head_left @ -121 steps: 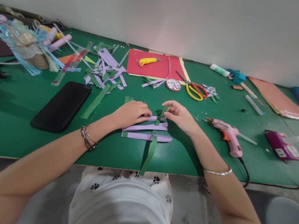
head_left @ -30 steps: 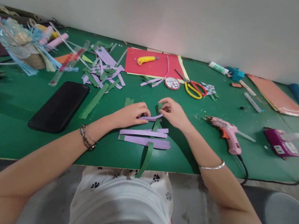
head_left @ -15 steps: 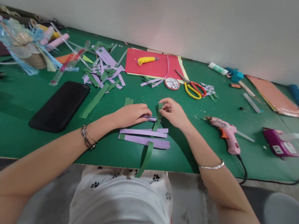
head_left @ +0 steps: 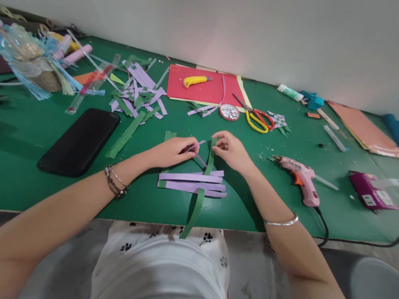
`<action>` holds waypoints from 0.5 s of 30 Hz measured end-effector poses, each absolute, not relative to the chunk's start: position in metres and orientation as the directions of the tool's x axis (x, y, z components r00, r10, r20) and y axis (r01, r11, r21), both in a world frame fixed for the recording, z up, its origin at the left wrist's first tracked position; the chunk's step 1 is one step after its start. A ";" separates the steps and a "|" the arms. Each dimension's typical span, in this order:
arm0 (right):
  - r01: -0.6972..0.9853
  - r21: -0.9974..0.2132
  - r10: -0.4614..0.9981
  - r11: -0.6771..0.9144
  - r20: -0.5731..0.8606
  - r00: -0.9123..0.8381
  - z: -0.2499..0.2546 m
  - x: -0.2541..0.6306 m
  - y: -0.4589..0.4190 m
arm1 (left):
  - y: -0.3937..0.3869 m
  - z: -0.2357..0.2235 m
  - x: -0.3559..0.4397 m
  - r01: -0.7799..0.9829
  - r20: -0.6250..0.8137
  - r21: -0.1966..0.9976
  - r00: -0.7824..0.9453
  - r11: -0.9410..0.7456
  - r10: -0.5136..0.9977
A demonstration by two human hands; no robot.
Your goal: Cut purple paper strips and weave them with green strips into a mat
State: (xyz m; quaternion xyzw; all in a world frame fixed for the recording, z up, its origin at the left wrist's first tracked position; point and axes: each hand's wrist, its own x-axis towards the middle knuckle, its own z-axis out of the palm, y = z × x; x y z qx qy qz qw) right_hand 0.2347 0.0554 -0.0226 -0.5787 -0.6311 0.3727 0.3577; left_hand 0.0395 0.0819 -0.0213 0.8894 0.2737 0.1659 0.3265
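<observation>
My left hand (head_left: 174,151) is closed in a pinch on thin purple paper strips (head_left: 201,160), whose free ends spread apart toward the right. My right hand (head_left: 236,151) has its fingers curled at the top of a long green paper strip (head_left: 196,211), which runs down toward me and hangs past the table edge. More purple paper strips (head_left: 190,178) lie crosswise below both hands, interlaced with the green one. Another green paper strip (head_left: 170,136) stands behind my left hand, partly covered by it.
A black phone-like slab (head_left: 80,141) and a pile of paper strips (head_left: 141,89) lie left. Behind are red paper (head_left: 214,84), a yellow cutter (head_left: 196,81), scissors (head_left: 257,119) and a round tin of small pieces (head_left: 229,112). A pink glue gun (head_left: 305,176) lies right.
My left hand has lifted purple strips off the green strip; their ends, flat across it earlier, now stick up and apart. My right hand has stayed at the green strip.
</observation>
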 end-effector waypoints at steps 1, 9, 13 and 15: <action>0.463 -0.884 0.997 0.061 0.028 -0.078 -0.023 0.235 0.056 | 0.082 -0.021 0.039 0.374 0.118 0.685 0.790 -0.625 0.602; 0.443 -0.892 0.995 0.094 0.064 -0.082 -0.027 0.236 0.058 | 0.083 -0.020 0.039 0.354 0.145 0.739 0.747 -0.573 0.649; 0.449 -0.890 0.997 0.073 0.053 -0.057 -0.026 0.234 0.058 | 0.082 -0.023 0.040 0.346 0.173 0.733 0.738 -0.586 0.652; 0.444 -0.894 0.998 0.059 0.038 -0.056 -0.025 0.233 0.058 | 0.082 -0.024 0.040 0.333 0.183 0.720 0.756 -0.609 0.629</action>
